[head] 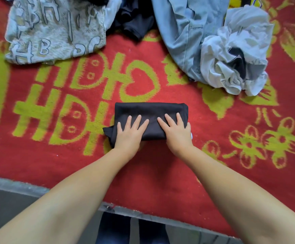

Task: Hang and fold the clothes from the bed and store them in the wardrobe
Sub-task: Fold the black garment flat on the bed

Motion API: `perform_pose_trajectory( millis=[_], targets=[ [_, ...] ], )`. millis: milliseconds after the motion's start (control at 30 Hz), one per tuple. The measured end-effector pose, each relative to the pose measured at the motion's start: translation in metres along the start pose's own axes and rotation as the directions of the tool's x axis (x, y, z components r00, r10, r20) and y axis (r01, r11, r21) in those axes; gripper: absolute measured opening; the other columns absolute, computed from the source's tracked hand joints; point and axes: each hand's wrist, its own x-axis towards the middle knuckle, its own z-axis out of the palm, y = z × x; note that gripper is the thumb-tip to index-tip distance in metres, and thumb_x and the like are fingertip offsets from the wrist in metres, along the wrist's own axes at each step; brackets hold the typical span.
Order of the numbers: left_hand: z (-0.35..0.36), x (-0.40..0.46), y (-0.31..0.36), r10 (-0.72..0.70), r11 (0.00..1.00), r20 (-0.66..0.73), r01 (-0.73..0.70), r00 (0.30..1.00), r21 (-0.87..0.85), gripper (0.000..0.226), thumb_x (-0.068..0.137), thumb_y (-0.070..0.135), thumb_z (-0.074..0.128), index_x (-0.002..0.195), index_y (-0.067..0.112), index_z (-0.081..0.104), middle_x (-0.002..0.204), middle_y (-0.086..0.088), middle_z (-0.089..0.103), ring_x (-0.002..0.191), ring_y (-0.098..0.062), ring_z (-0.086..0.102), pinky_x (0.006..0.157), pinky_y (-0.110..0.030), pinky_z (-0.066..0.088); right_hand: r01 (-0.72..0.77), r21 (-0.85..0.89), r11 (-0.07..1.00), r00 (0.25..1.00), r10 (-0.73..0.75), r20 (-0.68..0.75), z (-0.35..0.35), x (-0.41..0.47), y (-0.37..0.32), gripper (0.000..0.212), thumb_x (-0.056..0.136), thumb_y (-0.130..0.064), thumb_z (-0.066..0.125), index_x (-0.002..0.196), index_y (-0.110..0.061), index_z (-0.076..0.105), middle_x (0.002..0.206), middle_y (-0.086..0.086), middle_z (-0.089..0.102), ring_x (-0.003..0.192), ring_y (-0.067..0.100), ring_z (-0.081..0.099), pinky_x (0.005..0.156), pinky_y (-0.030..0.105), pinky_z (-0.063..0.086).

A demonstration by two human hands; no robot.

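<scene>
Black garment (151, 117) folded to compact rectangle, lying near front edge of bed (55, 155), middle of its width

Left hand (130, 134) and right hand (175, 132) both flat on it, fingers straight and spread, pressing; grip of neither closed round anything

Left: grey lettered top (55, 29) at far left of bed; dark clothes (134, 23) at far middle; pale blue garment (187, 32) and crumpled white cloth (234, 55) toward far right, all unfolded

Wardrobe not in view

Judgement: early stage, one piece folded, none seen stored

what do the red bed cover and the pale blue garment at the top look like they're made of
Red bed cover: looks like a thick woven or tufted blanket, matte, with fuzzy pile and soft-edged yellow-green motifs. Pale blue garment: probably light-washed denim or cotton twill, judging by stitched seams and stiff folds.
</scene>
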Motion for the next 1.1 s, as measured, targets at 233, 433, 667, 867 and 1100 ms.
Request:
perform_pose_trajectory(
  millis=[233,433,667,867,1100],
  targets=[
    [-0.108,-0.016,-0.018,0.06,0.998,-0.101,-0.057,0.993,0.035,0.076,0.094,-0.002,0.042,0.153,0.025,0.003,0.161,-0.002,0.004,0.147,-0.032,0.002,0.116,-0.056,0.008,0.15,-0.133,0.98,0.972,-0.171,-0.163,-0.105,-0.012,-0.01,0.065,0.096,-0.009,0.04,0.153,-0.025,0.015,0.16,0.008,0.017,0.146,0.032,0.013,0.119,0.043,0.004],
    [-0.196,-0.067,-0.053,0.083,0.988,-0.274,-0.043,0.958,0.146,0.069,0.096,0.0,0.035,0.153,0.021,0.004,0.161,-0.006,0.008,0.147,-0.03,0.005,0.117,-0.052,0.003,0.212,-0.19,0.959,0.918,-0.262,-0.298,-0.191,-0.042,-0.054,0.062,0.095,-0.008,0.036,0.153,-0.023,0.019,0.157,0.007,0.023,0.145,0.031,0.019,0.118,0.043,0.008],
    [-0.246,-0.141,-0.097,-0.034,0.983,-0.402,0.102,0.915,0.149,0.065,0.098,0.003,0.034,0.154,0.02,0.005,0.16,-0.007,0.011,0.147,-0.028,0.008,0.119,-0.047,0.005,0.324,-0.312,0.893,0.838,-0.424,-0.343,-0.254,-0.07,-0.118,0.068,0.095,-0.016,0.046,0.154,-0.026,0.012,0.158,0.004,0.022,0.146,0.03,0.016,0.119,0.043,0.007],
    [-0.231,-0.253,-0.111,-0.306,0.936,-0.459,0.352,0.834,0.016,0.065,0.1,0.004,0.035,0.154,0.02,0.003,0.161,-0.005,0.01,0.147,-0.027,0.008,0.119,-0.046,0.007,0.505,-0.45,0.737,0.695,-0.656,-0.294,-0.27,-0.124,-0.186,0.07,0.095,-0.014,0.046,0.153,-0.029,0.009,0.159,0.003,0.019,0.146,0.03,0.013,0.12,0.044,0.006],
    [-0.196,-0.4,-0.122,-0.592,0.784,-0.403,0.614,0.698,-0.089,0.069,0.097,0.002,0.034,0.153,0.019,-0.001,0.161,-0.003,0.006,0.147,-0.026,0.008,0.119,-0.044,0.005,0.684,-0.527,0.504,0.489,-0.853,-0.181,-0.248,-0.198,-0.285,0.071,0.095,-0.01,0.042,0.154,-0.03,0.007,0.159,0.0,0.018,0.147,0.028,0.012,0.12,0.043,0.004]
  ],
)
